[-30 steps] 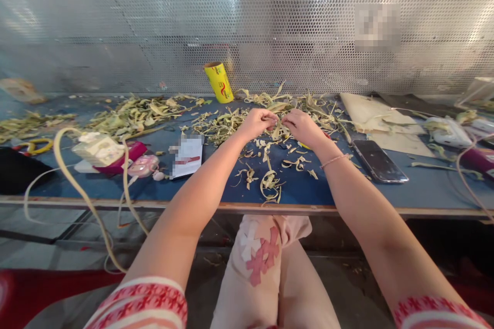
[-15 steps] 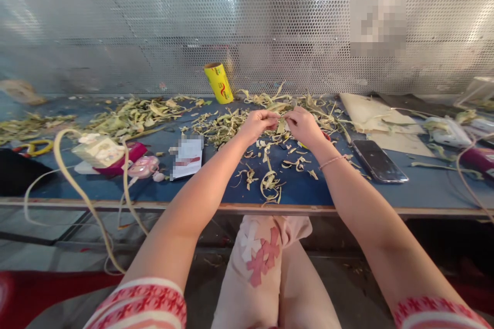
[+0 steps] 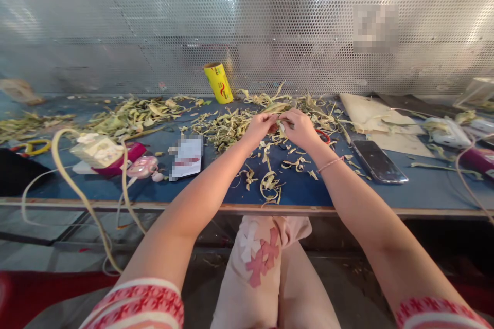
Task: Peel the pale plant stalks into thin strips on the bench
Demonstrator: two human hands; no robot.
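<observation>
My left hand (image 3: 259,129) and my right hand (image 3: 299,126) meet over the middle of the blue tabletop, fingertips almost touching. Both are pinched closed on a pale green dried plant piece (image 3: 281,126), mostly hidden by the fingers. A heap of dried, curled plant strips (image 3: 227,126) lies behind and left of the hands. Small loose scraps (image 3: 270,183) are scattered between my forearms, close to the front edge. Something red and ring-shaped, perhaps a scissor handle (image 3: 323,136), shows beside my right wrist.
A yellow roll (image 3: 219,84) stands tilted against the perforated metal wall. Left lie another plant heap (image 3: 135,115), a phone-like slab (image 3: 188,157), a pink case (image 3: 142,167), cables and yellow-handled scissors (image 3: 38,147). Right are a dark phone (image 3: 380,162) and beige sheets (image 3: 370,113).
My hands have drawn closer together, the right one shifting slightly left and down. More of the red ring beside my right wrist now shows.
</observation>
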